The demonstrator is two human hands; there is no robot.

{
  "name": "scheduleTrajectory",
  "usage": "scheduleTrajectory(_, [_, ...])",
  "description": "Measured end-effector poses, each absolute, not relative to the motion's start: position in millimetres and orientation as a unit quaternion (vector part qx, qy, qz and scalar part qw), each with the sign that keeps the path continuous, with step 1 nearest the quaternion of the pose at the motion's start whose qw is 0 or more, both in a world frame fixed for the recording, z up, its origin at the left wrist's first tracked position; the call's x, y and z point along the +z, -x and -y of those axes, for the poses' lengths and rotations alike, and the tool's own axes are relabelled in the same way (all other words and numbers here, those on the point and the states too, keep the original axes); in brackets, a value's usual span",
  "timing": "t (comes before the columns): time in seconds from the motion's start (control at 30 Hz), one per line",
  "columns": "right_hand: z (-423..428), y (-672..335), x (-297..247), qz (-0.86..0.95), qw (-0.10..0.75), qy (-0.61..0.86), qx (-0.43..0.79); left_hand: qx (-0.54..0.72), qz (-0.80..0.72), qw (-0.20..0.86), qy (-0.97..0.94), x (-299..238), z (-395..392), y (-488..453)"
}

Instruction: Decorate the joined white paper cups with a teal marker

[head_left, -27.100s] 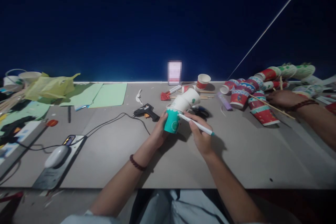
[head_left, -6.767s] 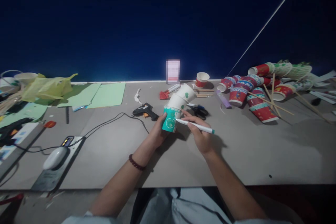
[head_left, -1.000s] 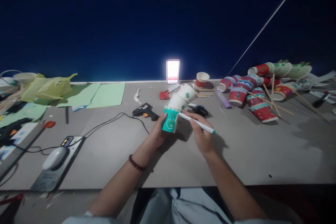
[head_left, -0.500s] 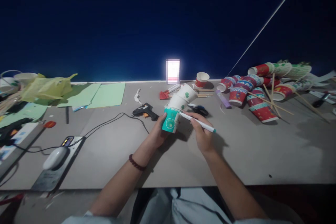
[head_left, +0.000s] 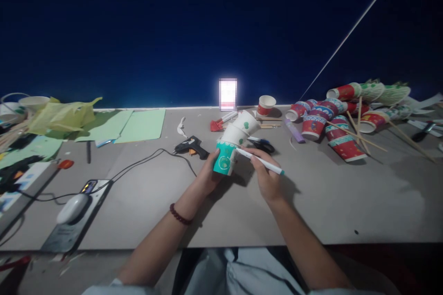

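Note:
My left hand (head_left: 207,175) is closed around the lower end of a curved chain of paper cups (head_left: 237,132). Its bottom part is coloured teal with a scalloped edge and a round emblem; the upper cups are white with green spots. Between the fingers of my right hand (head_left: 266,175) is a white marker (head_left: 261,160) with a teal end pointing right. The marker's other end meets the right side of the cups near the teal edge. My left fingers are partly hidden behind the cups.
A black glue gun (head_left: 192,146) lies left of the cups, its cord running left. Scissors (head_left: 262,144) and a purple glue stick (head_left: 294,131) lie behind my right hand. Decorated cup chains (head_left: 320,117) and sticks fill the right. A phone (head_left: 65,235) and power strip (head_left: 26,189) are left.
Both hands and the cups stay in nearly the same place. The marker and right fingers have shifted only very slightly.

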State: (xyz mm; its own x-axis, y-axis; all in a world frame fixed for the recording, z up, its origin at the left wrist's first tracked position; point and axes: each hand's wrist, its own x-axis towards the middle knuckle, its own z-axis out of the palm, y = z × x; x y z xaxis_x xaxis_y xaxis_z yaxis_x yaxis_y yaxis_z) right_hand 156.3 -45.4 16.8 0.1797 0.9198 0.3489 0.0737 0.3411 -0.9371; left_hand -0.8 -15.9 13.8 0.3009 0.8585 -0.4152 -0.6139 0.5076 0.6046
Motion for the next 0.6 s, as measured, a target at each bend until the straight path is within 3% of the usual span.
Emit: scheduleTrajectory(0.6, [45.4, -155.7, 15.7, 0.531, 0.621, 0.439, 0.375, 0.461, -0.360, 0.792, -0.171, 12.9, 16.1, 1.4])
